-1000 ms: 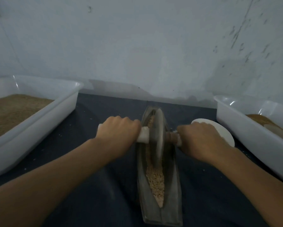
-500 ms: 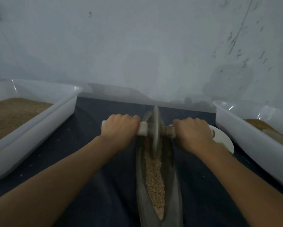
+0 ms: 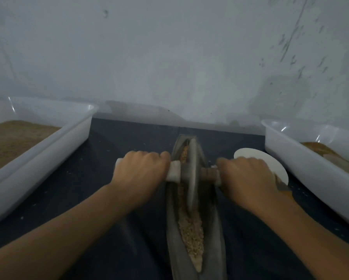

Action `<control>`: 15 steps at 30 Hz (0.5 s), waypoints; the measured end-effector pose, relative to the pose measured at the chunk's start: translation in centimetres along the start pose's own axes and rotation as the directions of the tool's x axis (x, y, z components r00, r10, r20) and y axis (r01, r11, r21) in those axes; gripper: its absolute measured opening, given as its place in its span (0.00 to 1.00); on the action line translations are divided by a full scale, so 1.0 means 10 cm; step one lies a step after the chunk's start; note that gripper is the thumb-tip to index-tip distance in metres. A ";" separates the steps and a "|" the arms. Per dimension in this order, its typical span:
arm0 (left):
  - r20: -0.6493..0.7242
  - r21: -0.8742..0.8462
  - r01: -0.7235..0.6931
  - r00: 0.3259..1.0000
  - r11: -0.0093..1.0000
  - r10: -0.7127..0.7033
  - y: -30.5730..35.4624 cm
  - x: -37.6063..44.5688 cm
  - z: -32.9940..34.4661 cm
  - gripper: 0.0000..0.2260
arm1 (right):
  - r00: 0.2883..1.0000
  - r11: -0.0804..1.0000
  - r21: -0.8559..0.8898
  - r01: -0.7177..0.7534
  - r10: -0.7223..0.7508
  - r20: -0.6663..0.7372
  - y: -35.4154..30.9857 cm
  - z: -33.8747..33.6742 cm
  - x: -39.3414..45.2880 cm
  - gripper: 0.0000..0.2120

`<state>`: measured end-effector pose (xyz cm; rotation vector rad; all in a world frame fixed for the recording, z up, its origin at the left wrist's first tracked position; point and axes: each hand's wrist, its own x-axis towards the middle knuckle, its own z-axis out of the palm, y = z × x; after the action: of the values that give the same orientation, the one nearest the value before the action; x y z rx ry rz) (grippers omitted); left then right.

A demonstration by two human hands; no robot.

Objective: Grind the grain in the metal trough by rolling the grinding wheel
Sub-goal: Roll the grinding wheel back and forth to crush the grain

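Both hands, left (image 3: 141, 176) and right (image 3: 248, 182), grip the axle of the wheel (image 3: 191, 174) standing in the trough (image 3: 173, 229) on the tabletop (image 3: 119, 150); uneven pressure could tilt it; grain (image 3: 191, 237) might spill over the rim.

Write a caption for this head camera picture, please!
Two hands grip the grinding wheel over grain.

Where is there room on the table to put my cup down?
The dark cloth is bare between the left tub and the trough, beyond the left hand. It is crowded on the right: the white plate sits between the trough and the right tub.
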<state>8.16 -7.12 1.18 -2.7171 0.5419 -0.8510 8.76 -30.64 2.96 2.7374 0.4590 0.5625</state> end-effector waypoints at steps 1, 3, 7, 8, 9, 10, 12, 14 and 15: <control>-0.006 0.009 0.038 0.999 0.999 -0.038 -0.02 0.10 0.07 0.17 | 1.000 1.000 -0.005 -0.011 0.011 -0.014 0.01 0.05 0.13 0.12; 0.002 -0.012 0.089 0.996 0.996 -0.089 -0.06 0.28 0.16 0.14 | 0.999 1.000 -0.019 -0.024 0.023 -0.034 0.04 0.11 0.35 0.09; 0.079 -0.041 0.082 0.994 0.996 -0.079 -0.08 0.39 0.08 0.13 | 0.999 1.000 0.007 -0.009 0.009 -0.044 0.06 0.10 0.38 0.08; 0.099 -0.051 0.075 0.993 0.996 -0.069 -0.06 0.34 0.03 0.14 | 1.000 1.000 0.031 0.006 -0.005 -0.028 0.06 0.09 0.29 0.10; 0.119 -0.075 0.071 0.991 0.995 -0.061 -0.04 0.25 -0.04 0.15 | 1.000 0.998 0.056 0.025 -0.025 -0.005 0.07 0.07 0.17 0.13; 0.128 -0.097 0.057 0.991 0.994 -0.044 -0.02 0.12 -0.10 0.17 | 0.999 0.996 0.069 0.050 -0.051 0.016 0.06 0.04 0.02 0.16; 0.076 -0.120 -0.029 0.996 0.992 0.039 0.03 -0.16 -0.21 0.24 | 0.990 0.988 0.070 0.139 -0.136 -0.045 0.04 -0.07 -0.28 0.23; 0.033 -0.103 -0.108 0.993 0.989 0.112 0.04 -0.36 -0.32 0.31 | 0.979 0.982 0.072 0.176 -0.166 -0.122 0.02 -0.17 -0.49 0.26; 0.031 -0.089 -0.110 0.993 0.990 0.113 0.03 -0.40 -0.35 0.31 | 0.979 0.982 0.067 0.174 -0.165 -0.120 0.02 -0.19 -0.52 0.25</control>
<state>3.03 -6.15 1.88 -2.7433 0.7321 -0.7663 3.44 -32.26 2.99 2.7126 0.7498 0.6715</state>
